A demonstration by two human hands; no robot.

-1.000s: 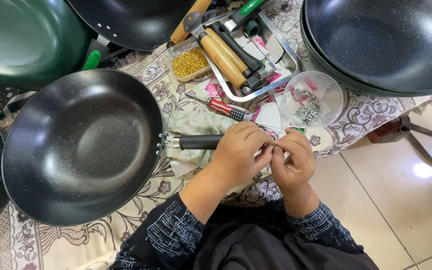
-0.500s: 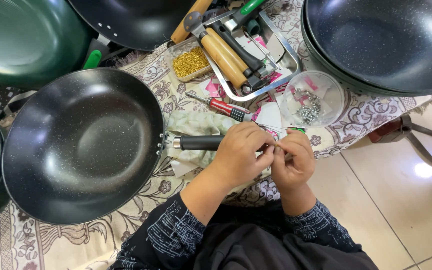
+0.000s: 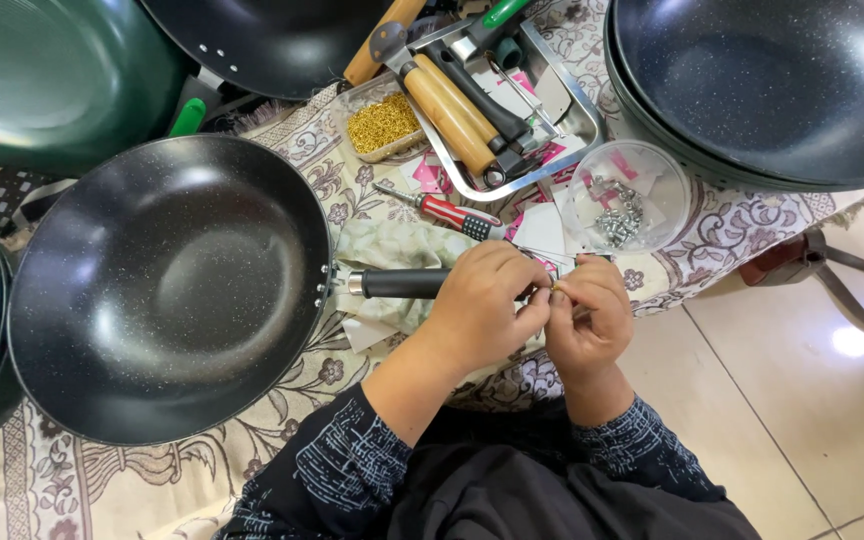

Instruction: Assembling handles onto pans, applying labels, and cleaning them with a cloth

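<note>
Both hands (image 3: 537, 310) pinch small, perhaps brass, part over pan handle (image 3: 404, 284).

Bright and evenly lit from overhead, sharp throughout, with soft shadows, white glare on the floor tile (image 3: 857, 340) (lower right) and broad sheen inside the black pan (image 3: 167, 290).

Pan handle's (image 3: 402, 284) end (and any small part) hidden under the fingers (image 3: 530, 300).
</note>
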